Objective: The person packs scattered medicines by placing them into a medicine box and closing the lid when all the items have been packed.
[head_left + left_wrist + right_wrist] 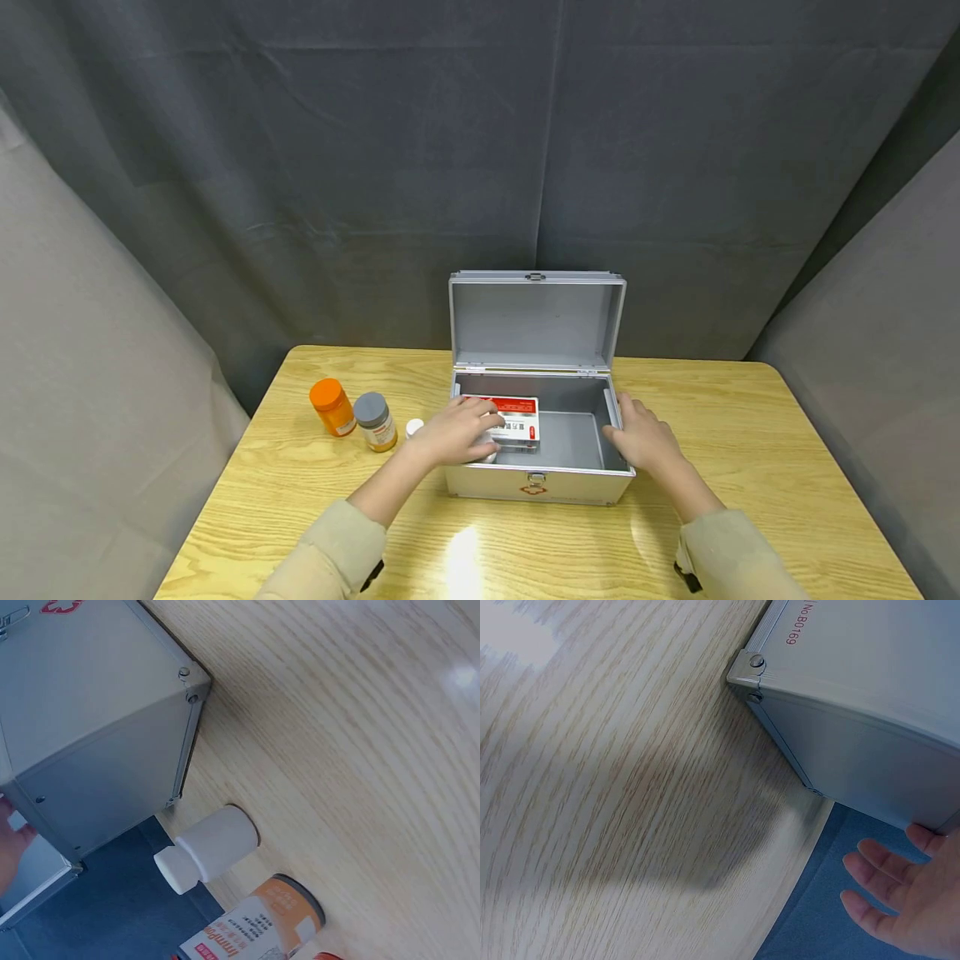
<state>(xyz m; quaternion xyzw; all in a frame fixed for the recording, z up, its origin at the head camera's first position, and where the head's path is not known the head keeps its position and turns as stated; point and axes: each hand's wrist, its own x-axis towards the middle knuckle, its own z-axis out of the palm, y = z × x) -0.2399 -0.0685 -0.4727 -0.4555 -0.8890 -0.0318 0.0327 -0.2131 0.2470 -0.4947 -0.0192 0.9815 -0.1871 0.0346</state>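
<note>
A silver first-aid box stands on the table with its lid raised. Inside its left half lies a red-and-white medicine carton. My left hand reaches over the left wall, fingers bent above the carton. It holds a white rounded object, mostly covered by the hand, so its kind is unclear. At the box's right wall, my right hand grips the rim, thumb over the inner side and fingers outside. In the right wrist view some of those fingers spread away from the wall.
Left of the box stand a white bottle, a grey-capped bottle and an orange bottle. The wooden table extends to the right of the box. Dark cloth hangs behind it, close to the raised lid.
</note>
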